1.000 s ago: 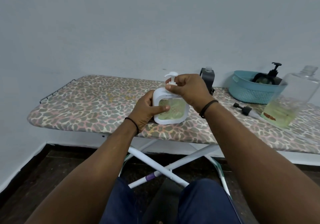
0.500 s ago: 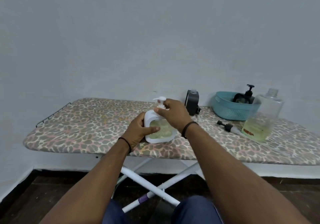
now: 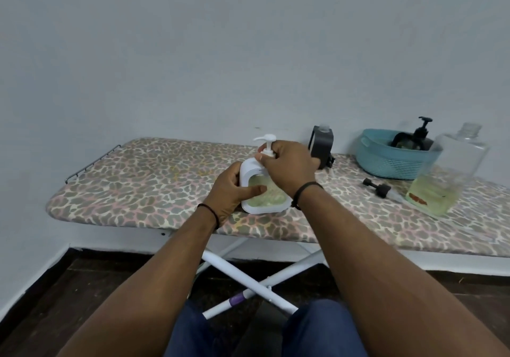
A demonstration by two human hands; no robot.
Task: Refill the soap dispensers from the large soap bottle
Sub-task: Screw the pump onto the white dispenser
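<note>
A white square soap dispenser point(image 3: 265, 199) with greenish soap inside stands on the leopard-print ironing board point(image 3: 154, 180). My left hand point(image 3: 231, 188) grips its left side, thumb across the front. My right hand point(image 3: 289, 166) curls around the neck of its white pump point(image 3: 266, 142) from the right. The large clear soap bottle point(image 3: 444, 174), uncapped and about a third full of yellow-green soap, stands at the right. A black dispenser point(image 3: 321, 142) without a pump stands behind my right hand. A loose black pump point(image 3: 379, 189) lies on the board.
A teal basket point(image 3: 386, 160) at the back right holds another dispenser with a black pump point(image 3: 420, 131). The wall runs close behind the board. White crossed legs point(image 3: 248, 279) stand beneath it, over a dark floor. My knees are at the bottom edge.
The camera view has shifted up and then slightly down and left. Both hands have stayed on the white dispenser, the right one still at the pump neck.
</note>
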